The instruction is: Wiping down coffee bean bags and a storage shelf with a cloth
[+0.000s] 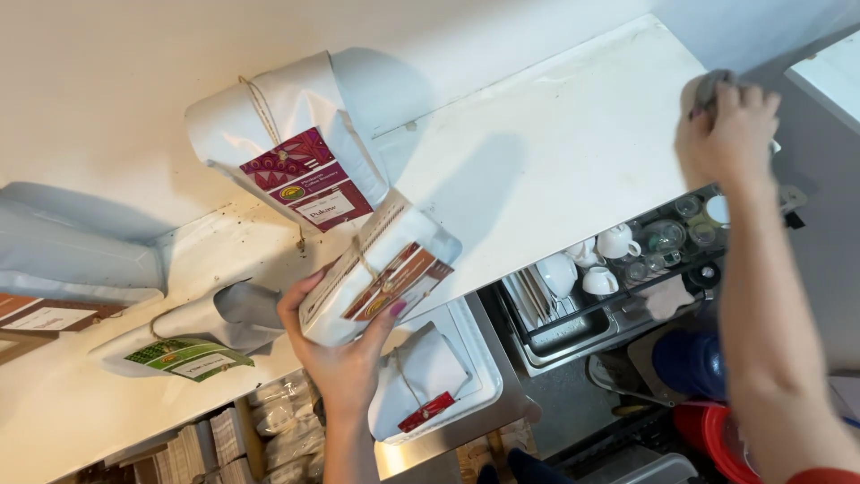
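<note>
My left hand (345, 345) grips a white paper bag with a brown label (381, 269) and string tie, held at the front edge of a white shelf (537, 152). My right hand (726, 130) presses a grey cloth (714, 85) onto the shelf's far right end. A larger white bag with a dark red label (287, 143) stands on the shelf against the wall, just above the held bag. A white bag with a green label (193, 336) lies on its side to the left.
Another white bag with a red tag (421, 381) lies in a white tray below the shelf. A dish rack (618, 269) holds white cups and glasses. A red bucket (726, 439) stands on the floor. Packaged goods fill the lower left.
</note>
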